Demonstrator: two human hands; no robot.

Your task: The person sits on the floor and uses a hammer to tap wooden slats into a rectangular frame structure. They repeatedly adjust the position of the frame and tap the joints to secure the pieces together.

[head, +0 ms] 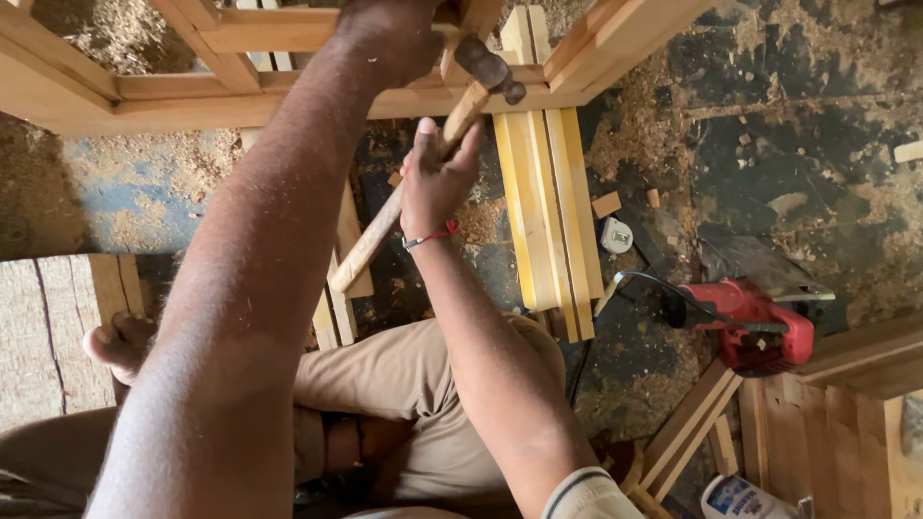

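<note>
My right hand (435,178) grips the wooden handle of a hammer (404,197) near its dark metal head (492,67). The head sits against the pale wooden frame (240,91) that runs across the top of the view. My left hand (389,34) is clasped on the frame's upper rail, right beside the hammer head. My left forearm crosses the middle of the view and hides part of the frame. I sit on the floor in tan trousers, with a bare foot (117,344) at the left.
Yellowish wood slats (548,221) lie on the sawdust-covered dark floor (788,144). A red power tool (755,322) with its cord rests at the right, a tape measure (615,235) near the slats, more planks (836,423) and a white container (740,500) at the lower right.
</note>
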